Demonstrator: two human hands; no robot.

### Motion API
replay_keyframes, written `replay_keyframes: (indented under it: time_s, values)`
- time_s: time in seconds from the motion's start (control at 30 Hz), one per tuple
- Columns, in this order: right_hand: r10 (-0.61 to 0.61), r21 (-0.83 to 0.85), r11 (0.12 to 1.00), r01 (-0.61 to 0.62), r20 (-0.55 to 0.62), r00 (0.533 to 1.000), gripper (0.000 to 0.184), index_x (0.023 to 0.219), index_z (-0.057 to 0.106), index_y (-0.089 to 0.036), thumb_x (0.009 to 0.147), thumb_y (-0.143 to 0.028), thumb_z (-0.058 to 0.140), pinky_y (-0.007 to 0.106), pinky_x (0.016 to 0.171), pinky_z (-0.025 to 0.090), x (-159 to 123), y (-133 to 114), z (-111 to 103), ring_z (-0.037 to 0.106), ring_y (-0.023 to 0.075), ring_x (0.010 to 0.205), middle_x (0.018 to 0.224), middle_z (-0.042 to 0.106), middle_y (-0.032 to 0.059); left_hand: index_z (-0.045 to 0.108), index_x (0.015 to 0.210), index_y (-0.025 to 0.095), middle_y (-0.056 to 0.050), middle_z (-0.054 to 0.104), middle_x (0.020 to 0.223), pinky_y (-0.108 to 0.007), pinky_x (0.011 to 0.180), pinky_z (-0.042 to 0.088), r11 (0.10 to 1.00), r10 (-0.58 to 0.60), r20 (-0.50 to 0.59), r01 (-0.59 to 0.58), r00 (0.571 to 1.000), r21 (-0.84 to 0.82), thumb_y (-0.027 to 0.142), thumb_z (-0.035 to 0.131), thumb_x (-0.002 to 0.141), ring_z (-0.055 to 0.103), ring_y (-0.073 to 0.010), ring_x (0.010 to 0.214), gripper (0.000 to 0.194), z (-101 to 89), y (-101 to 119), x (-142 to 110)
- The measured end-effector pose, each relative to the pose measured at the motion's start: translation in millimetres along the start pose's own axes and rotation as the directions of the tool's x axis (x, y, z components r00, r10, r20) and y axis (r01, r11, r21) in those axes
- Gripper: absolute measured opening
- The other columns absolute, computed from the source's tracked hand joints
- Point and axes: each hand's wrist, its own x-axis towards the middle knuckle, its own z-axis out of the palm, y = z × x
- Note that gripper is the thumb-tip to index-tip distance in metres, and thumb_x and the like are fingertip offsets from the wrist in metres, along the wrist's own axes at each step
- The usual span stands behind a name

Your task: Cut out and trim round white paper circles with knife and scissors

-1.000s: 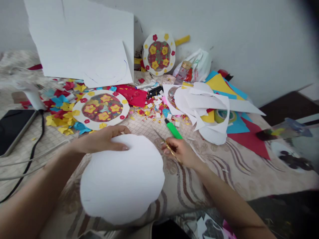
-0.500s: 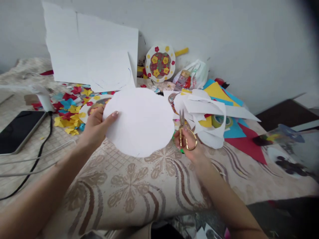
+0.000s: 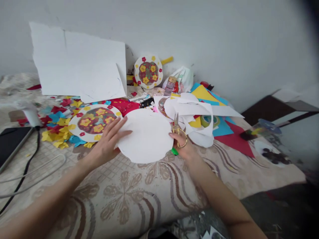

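A white paper circle (image 3: 147, 136) lies on the patterned cloth (image 3: 129, 196) in the middle. My left hand (image 3: 109, 142) rests at its left edge with fingers stretched out flat on the paper. At the circle's right edge my right hand (image 3: 183, 147) grips small gold-handled scissors (image 3: 178, 127), blades pointing up and away. A green marker (image 3: 174, 151) pokes out just under that hand.
A decorated paper plate (image 3: 94, 121) with red and yellow flowers lies left of the circle, among coloured paper scraps (image 3: 57, 129). A second flower plate (image 3: 148, 71) leans on the wall beside white sheets (image 3: 79, 66). White offcuts and coloured sheets (image 3: 206, 109) pile at right. Phone (image 3: 11, 141) and cables far left.
The white circle went from held up in my left hand to lying down on the cloth. My left fingers have spread flat on it. The right hand keeps the scissors beside its edge.
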Motion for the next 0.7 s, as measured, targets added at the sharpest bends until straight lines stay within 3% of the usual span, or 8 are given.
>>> replay_keyframes:
  time_s: [0.1, 0.2, 0.33, 0.4, 0.53, 0.7]
  values:
    - [-0.026, -0.048, 0.999, 0.024, -0.041, 0.999, 0.033, 0.093, 0.062, -0.023, 0.067, -0.036, 0.078, 0.028, 0.060, 0.051, 4, 7, -7, 0.066, 0.0172, 0.068, 0.075, 0.069, -0.0021, 0.049, 0.140, 0.025, -0.015, 0.032, 0.164, -0.060, 0.118, 0.031, 0.961, -0.227, -0.111, 0.204, 0.968, -0.184, 0.020, 0.060, 0.089, 0.029, -0.0357, 0.151, 0.052, 6.5, -10, -2]
    - [-0.007, -0.099, 0.995, 0.005, -0.025, 1.000, 0.027, 0.079, 0.059, -0.021, 0.069, -0.038, 0.078, 0.024, 0.051, 0.042, 4, 12, -11, 0.056, 0.0127, 0.056, 0.065, 0.061, -0.0040, 0.044, 0.144, 0.024, -0.016, 0.052, 0.149, -0.054, 0.109, 0.046, 0.823, -0.445, -0.098, 0.363, 0.890, -0.436, 0.029, 0.051, 0.097, 0.052, -0.0313, 0.137, 0.048, 7.8, -12, 0]
    - [0.012, -0.136, 0.991, -0.007, 0.039, 0.999, 0.027, 0.075, 0.060, -0.020, 0.070, -0.037, 0.080, 0.024, 0.049, 0.035, -1, 12, -10, 0.048, 0.0110, 0.053, 0.060, 0.055, -0.0049, 0.058, 0.129, 0.020, -0.011, 0.073, 0.116, -0.040, 0.090, 0.055, 0.456, -0.722, 0.079, 0.559, 0.687, -0.693, 0.043, 0.058, 0.094, 0.069, -0.0246, 0.104, 0.043, 4.6, -12, 3]
    - [0.013, -0.164, 0.987, 0.000, 0.079, 0.997, 0.026, 0.078, 0.062, -0.019, 0.070, -0.037, 0.080, 0.024, 0.051, 0.035, -4, 10, -8, 0.049, 0.0114, 0.056, 0.063, 0.056, -0.0040, 0.065, 0.122, 0.020, -0.009, 0.075, 0.106, -0.033, 0.081, 0.054, 0.347, -0.767, 0.128, 0.575, 0.628, -0.741, 0.048, 0.065, 0.089, 0.070, -0.0211, 0.092, 0.043, 3.6, -14, 4]
    - [0.007, -0.233, 0.972, 0.030, 0.156, 0.988, 0.026, 0.077, 0.064, -0.018, 0.074, -0.040, 0.077, 0.024, 0.056, 0.037, -7, 8, -5, 0.051, 0.0122, 0.061, 0.068, 0.058, -0.0024, 0.070, 0.114, 0.021, -0.006, 0.074, 0.096, -0.028, 0.075, 0.054, 0.296, -0.772, 0.168, 0.580, 0.613, -0.759, 0.053, 0.070, 0.085, 0.068, -0.0179, 0.083, 0.044, 3.4, -18, 3]
    - [0.049, -0.276, 0.961, 0.015, 0.224, 0.973, 0.027, 0.078, 0.063, -0.018, 0.075, -0.042, 0.077, 0.026, 0.058, 0.039, -7, 12, -7, 0.052, 0.0135, 0.063, 0.070, 0.059, -0.0020, 0.069, 0.121, 0.019, -0.006, 0.075, 0.092, -0.028, 0.073, 0.055, 0.273, -0.766, 0.215, 0.609, 0.606, -0.744, 0.055, 0.070, 0.084, 0.069, -0.0189, 0.083, 0.052, 2.2, -14, 5]
